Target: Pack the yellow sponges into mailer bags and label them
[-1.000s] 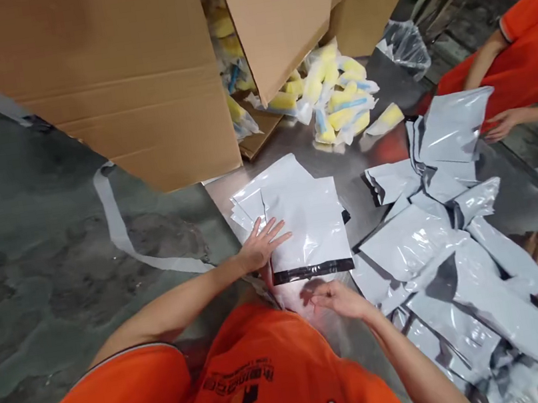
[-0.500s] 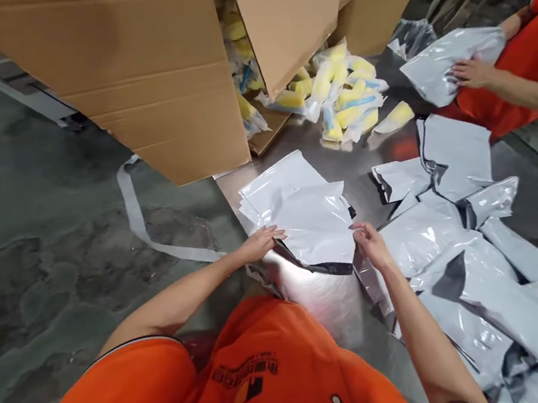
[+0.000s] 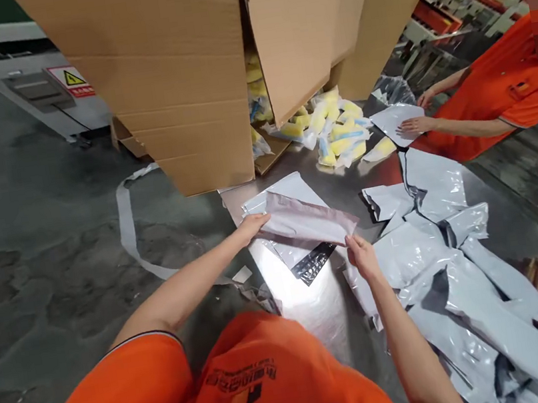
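Note:
A pale mailing bag (image 3: 304, 218) is stretched between my two hands, tilted up off the metal table. My left hand (image 3: 254, 226) pinches its left end, thumb on top. At the bag's lower right corner, my right hand (image 3: 362, 255) is closed on the edge. Beneath it lies a small stack of white mailing bags (image 3: 290, 188), with a black inner edge showing at the front. To the right of my right hand, a heap of filled white mailing bags (image 3: 441, 270) spreads over the table.
A big cardboard box (image 3: 181, 86) stands at the back, flaps hanging down. Yellow items in clear wrappers (image 3: 340, 133) spill beside it. Across the table, a co-worker in orange (image 3: 477, 103) handles another white bag. A white strip (image 3: 127, 226) lies on the floor at left.
The bag has been lifted and tilted up from the stack, with both hands now gripping it. The view has shifted. The co-worker's bag is now lower, near the table.

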Demonstrator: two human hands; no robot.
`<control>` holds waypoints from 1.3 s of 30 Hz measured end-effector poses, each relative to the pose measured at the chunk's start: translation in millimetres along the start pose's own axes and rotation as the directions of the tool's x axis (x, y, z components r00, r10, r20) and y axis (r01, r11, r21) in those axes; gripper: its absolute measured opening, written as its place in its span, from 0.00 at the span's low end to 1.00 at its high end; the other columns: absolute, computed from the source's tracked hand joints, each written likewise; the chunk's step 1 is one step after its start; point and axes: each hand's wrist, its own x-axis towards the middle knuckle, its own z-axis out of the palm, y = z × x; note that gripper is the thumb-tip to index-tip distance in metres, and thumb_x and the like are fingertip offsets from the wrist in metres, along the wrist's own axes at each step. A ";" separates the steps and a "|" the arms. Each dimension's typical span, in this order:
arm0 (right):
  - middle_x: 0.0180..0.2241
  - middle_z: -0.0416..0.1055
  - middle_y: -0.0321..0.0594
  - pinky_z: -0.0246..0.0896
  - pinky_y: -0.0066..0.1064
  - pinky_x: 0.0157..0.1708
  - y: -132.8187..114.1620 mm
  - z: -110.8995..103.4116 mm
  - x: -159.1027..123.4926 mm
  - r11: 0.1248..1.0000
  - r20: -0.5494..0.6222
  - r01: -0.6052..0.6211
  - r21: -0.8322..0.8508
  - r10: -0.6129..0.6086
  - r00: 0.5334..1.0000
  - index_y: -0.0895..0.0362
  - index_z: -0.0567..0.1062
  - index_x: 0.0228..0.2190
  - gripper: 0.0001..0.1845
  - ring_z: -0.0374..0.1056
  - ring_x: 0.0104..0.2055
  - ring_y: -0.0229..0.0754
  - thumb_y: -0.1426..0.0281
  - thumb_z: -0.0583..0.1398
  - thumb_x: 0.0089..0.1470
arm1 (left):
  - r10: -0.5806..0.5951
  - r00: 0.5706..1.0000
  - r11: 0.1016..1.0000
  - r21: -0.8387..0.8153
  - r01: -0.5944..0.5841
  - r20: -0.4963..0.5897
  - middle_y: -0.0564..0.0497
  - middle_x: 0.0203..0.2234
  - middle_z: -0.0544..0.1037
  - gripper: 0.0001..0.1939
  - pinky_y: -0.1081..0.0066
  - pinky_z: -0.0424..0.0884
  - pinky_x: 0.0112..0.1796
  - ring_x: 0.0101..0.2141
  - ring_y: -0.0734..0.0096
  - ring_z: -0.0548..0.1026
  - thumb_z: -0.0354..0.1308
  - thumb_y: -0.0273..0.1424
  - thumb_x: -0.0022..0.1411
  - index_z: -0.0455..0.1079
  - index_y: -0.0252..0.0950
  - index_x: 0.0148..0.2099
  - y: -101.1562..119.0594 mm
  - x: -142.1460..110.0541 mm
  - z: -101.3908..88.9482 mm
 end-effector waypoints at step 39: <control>0.37 0.74 0.40 0.53 0.28 0.32 -66.4 161.9 78.2 0.568 0.509 0.516 -0.641 -0.189 0.840 0.55 0.77 0.39 0.13 0.67 0.35 0.40 0.66 0.53 0.63 | 0.438 0.896 0.845 0.374 -0.384 -0.071 0.42 0.46 0.79 0.12 0.51 0.68 0.56 0.52 0.55 0.75 0.54 0.36 0.68 0.75 0.37 0.47 -59.0 -53.1 60.8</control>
